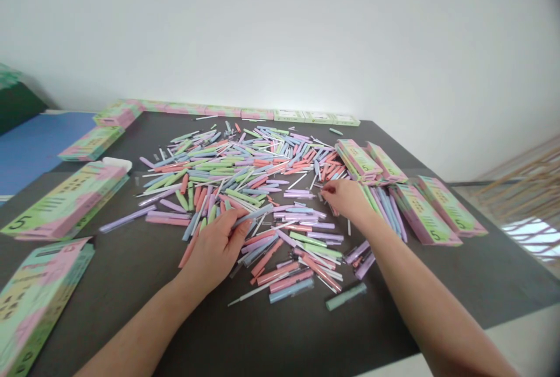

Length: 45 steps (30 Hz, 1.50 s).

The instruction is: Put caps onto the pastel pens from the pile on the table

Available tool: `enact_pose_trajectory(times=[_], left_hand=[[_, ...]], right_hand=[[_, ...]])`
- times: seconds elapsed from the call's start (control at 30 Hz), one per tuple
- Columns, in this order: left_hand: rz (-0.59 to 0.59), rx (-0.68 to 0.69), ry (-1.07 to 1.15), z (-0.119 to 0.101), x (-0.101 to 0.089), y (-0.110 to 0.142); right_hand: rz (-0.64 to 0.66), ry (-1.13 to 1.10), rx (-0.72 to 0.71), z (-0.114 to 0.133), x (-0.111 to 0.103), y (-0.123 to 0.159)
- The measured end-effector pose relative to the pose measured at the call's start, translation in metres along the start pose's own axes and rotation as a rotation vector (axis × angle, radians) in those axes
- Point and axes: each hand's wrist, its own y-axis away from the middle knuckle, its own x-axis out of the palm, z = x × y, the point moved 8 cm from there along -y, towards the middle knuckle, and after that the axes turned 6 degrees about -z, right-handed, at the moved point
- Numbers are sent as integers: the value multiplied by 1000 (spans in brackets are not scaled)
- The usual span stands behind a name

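Observation:
A broad heap of pen parts point(245, 161) in pink, green, blue and purple, mixed with thin white refills, spreads over the dark table. Between the thumb and fingers of my left hand point(219, 240) is a blue pen barrel point(259, 212), pointing right over the heap. My right hand point(347, 199) is at the heap's right side with thumb and fingertips pinched together; what they hold, if anything, is too small to make out. Just beyond that wrist lies a row of purple, green and blue pens point(389, 208). A green pen barrel point(345, 296) rests near the front.
Printed pen boxes point(65, 196) stand along the left side, with one flap raised. More boxes point(424, 213) lie in pairs at the right, and a line of them point(258, 114) runs along the white wall. A blue surface point(30, 143) adjoins the table's left.

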Motion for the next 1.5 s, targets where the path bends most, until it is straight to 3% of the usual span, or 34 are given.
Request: enact_pose_trajectory(times=[0.13,0.33,0.47,0.6,0.67,0.7,0.8,0.87,0.97,1.17,1.5], left_hand=[[-18,-4,-2,1,-2,-1],[-9,-27,140,-1,0,1],[12,-48,274,-3,1,2],[25,-59,315,-9,1,4],[39,-63,326,-14,0,4],[42,-59,334,-18,-1,5],[59,-38,338,-28,-2,5],[58,-54,364,-30,-2,7],[31,-155,519,-25,-2,9],[61,-280,774,-18,6,12],[166,-306,763,-15,17,8]], right_hand=[[46,70,10,5,16,0],[86,105,3,10,23,-2],[77,85,1,12,20,0],[5,12,-13,28,3,13],[-7,-115,-65,46,-7,26],[38,-364,-99,59,-8,34],[355,-933,-193,102,-1,62],[453,-1092,-200,116,3,75],[503,-1203,-113,119,13,80],[367,-1368,-3,103,14,74],[-12,-1351,-51,93,-21,75]])
